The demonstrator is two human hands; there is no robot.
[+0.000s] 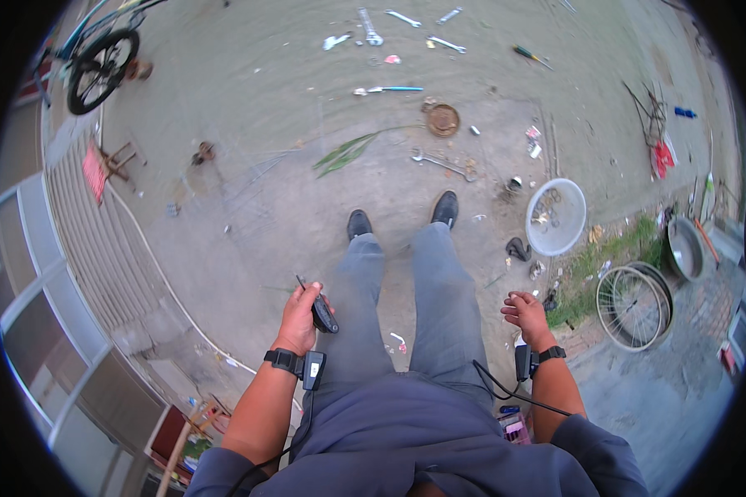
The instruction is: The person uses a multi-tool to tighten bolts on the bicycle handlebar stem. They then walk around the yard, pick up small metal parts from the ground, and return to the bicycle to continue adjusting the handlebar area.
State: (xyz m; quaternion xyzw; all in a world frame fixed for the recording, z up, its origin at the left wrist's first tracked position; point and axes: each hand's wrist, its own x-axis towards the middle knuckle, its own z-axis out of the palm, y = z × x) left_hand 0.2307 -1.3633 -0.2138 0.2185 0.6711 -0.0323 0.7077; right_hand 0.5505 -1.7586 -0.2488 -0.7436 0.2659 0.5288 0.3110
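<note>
My left hand is closed round a small black elongated object, held beside my left thigh. A thin dark rod shows by the thumb, and the object's exact kind cannot be made out. To the right of my legs, my right hand hangs with its fingers apart and bent a little, nothing visible in it. A large open-end wrench lies on the ground just beyond my shoes. Farther off are several more wrenches, a blue-handled tool and a screwdriver.
A white basin with ring-shaped parts stands at right, near bicycle wheel rims and a metal basin. A round brown dish and a long green leaf lie ahead. At far left are a bicycle wheel and a small stool.
</note>
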